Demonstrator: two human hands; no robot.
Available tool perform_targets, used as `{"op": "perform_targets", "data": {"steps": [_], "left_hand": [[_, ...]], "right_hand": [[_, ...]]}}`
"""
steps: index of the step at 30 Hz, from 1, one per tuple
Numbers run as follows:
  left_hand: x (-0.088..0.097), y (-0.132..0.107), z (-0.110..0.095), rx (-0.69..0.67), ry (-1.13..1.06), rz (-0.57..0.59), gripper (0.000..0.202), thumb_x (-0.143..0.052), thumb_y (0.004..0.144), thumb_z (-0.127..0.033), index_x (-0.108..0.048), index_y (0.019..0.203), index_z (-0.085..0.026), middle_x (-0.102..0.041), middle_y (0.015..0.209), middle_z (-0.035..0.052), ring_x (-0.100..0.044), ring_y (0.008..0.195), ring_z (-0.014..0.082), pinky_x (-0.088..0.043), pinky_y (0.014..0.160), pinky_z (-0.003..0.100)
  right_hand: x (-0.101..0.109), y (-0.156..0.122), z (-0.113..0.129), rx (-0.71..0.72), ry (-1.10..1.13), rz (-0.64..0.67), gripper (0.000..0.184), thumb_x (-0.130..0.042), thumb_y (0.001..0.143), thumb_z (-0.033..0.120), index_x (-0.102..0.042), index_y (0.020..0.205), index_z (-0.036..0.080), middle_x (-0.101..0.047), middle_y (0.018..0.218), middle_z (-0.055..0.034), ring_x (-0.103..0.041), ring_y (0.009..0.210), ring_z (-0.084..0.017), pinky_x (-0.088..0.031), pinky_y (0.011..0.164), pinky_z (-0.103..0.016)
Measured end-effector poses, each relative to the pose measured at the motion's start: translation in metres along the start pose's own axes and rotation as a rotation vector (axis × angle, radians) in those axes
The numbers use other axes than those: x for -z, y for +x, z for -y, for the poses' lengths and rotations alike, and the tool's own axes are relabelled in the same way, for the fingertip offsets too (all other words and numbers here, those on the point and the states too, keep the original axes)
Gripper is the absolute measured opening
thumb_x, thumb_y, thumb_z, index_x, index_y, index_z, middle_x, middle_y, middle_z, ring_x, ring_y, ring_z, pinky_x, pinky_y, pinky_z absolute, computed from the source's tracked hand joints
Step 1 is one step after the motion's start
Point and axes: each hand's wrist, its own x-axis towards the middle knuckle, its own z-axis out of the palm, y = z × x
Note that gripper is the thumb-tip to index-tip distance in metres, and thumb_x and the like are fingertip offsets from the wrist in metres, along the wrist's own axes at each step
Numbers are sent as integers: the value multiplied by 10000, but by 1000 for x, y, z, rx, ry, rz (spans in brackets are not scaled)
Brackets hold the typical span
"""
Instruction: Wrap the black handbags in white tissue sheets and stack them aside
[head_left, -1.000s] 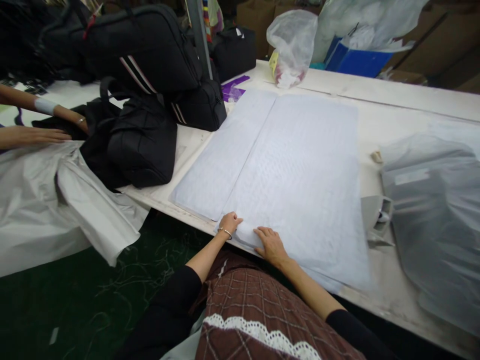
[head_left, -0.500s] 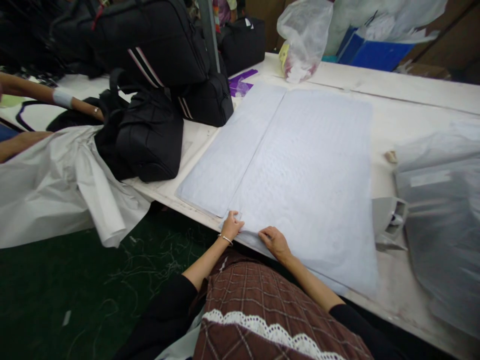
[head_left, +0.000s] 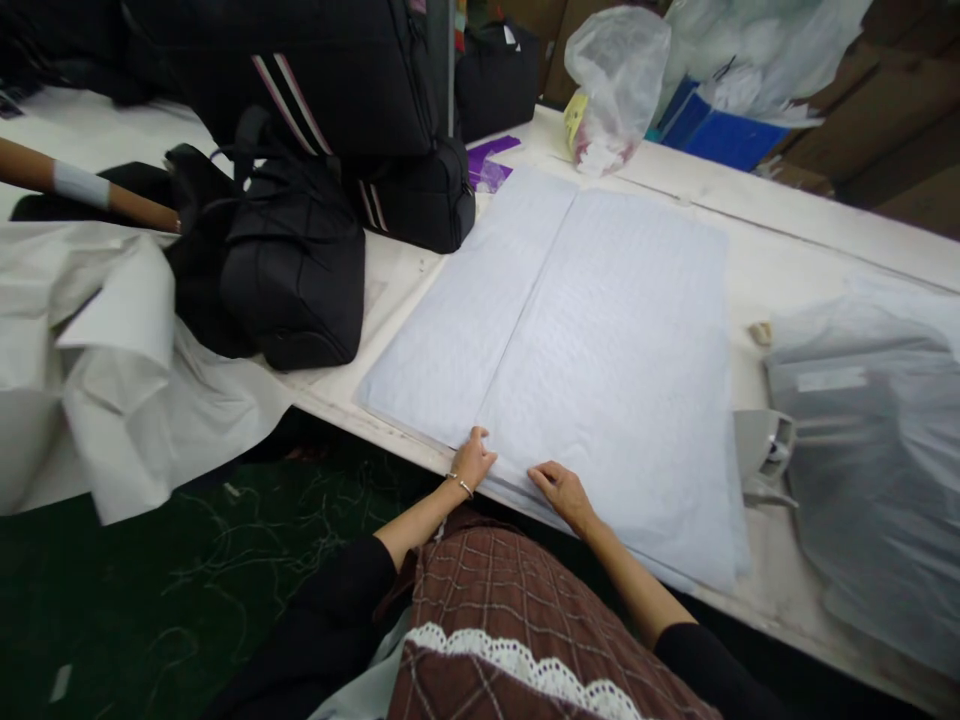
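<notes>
Large, thin, bluish-white translucent plastic bags (head_left: 622,330) lie flat in a stack on the table, with a long lengthwise edge or seam left of their middle. At the near edge of the stack, my left hand (head_left: 474,460) is closed, its thumb and fingers pinching the plastic near that seam. A short way to the right, my right hand (head_left: 559,488) also pinches the near edge of the top plastic bag. Both hands rest low, close to the table's front edge.
Black travel bags (head_left: 292,250) stand at the left, beside white crumpled sheeting (head_left: 135,370) and another person's arm (head_left: 82,185). A tape dispenser (head_left: 765,445) and grey plastic-wrapped bundle (head_left: 870,450) sit right. Behind are a clear bag (head_left: 619,80) and blue box (head_left: 720,130).
My hands keep their pinch at the near edge and have shifted only slightly. The view has moved a little. At the left, the other person's arm and the white sheeting have moved.
</notes>
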Motion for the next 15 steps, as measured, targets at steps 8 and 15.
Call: {"op": "perform_targets", "data": {"steps": [8,15], "left_hand": [[57,10,8,-222,237,-23,225,-615,889,-241,-559,1107,-225,-639,1053,44,-597,1017,198,-454,882,306],[95,47,14,-287,498,-58,281,-636,857,-192,-566,1128,-164,-558,1180,137,-477,1162,291,-431,978,419]], "right_hand": [[-19,42,6,17,-221,-330,482,-384,975,476,-570,1301,173,-509,1405,-144,-414,1337,-273,-310,1122,-503],[-56,58,0,61,-519,-329,516,-377,993,423,-406,1456,196,-324,1553,-120,-153,1473,-293,-133,1168,-581]]}}
